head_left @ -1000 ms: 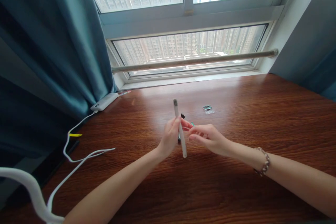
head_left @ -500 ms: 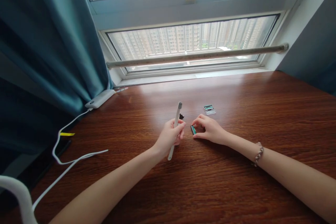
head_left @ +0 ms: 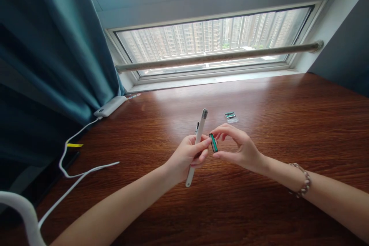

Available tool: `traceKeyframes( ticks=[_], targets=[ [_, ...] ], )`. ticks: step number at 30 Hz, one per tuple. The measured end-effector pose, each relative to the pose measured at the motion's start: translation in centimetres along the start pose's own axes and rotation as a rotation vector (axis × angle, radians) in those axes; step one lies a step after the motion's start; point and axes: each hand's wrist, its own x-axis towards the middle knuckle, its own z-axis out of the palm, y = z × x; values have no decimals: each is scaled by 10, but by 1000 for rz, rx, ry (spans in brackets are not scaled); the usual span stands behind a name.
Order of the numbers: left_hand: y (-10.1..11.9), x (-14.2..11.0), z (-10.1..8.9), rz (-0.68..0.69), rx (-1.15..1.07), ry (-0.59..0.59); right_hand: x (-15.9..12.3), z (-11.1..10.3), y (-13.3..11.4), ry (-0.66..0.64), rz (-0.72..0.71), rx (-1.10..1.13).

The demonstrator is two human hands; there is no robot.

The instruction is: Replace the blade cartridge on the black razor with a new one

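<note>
My left hand (head_left: 187, 157) is closed round a slim white handle (head_left: 197, 143) with a small grey head, held upright and tilted a little to the right above the wooden table (head_left: 259, 207). A second, darker stick shows just behind the handle. My right hand (head_left: 242, 150) pinches a small green and black cartridge (head_left: 213, 142) between thumb and forefinger, close to the handle's middle. A beaded bracelet (head_left: 302, 184) sits on my right wrist.
A clear packet with green cartridges (head_left: 231, 117) lies on the table beyond my hands. A white power bank (head_left: 110, 106) with white cables (head_left: 83, 171) lies at the left by the teal curtain (head_left: 52, 54). A window with a rail (head_left: 219, 57) runs along the far edge.
My right hand has picked the green cartridge up off the table and raised it beside the handle. My left hand has lifted the handle slightly.
</note>
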Motion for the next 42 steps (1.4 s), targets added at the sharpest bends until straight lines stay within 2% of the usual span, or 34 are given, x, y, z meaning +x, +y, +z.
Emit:
traceKeyframes(
  ticks=[9,14,17,22,26,29,32,36,42],
  targets=[
    [1,-3,4,-8,51,-12,0,1,1,-14,184,384],
    [6,-4,4,198,272,61,3,-4,6,56,392,591],
    [10,-6,4,292,504,106,6,-9,9,88,430,650],
    [12,-8,1,357,833,198,9,-15,9,108,411,666],
    [12,-8,-1,373,973,287,12,-20,9,141,428,670],
    [12,-7,-1,369,934,300,13,-24,11,166,426,647],
    [12,-6,-1,374,850,231,13,-26,13,118,387,582],
    [12,-5,-1,349,864,161,14,-26,13,87,309,524],
    [16,-7,0,307,859,225,14,-29,15,122,384,480]
  ],
)
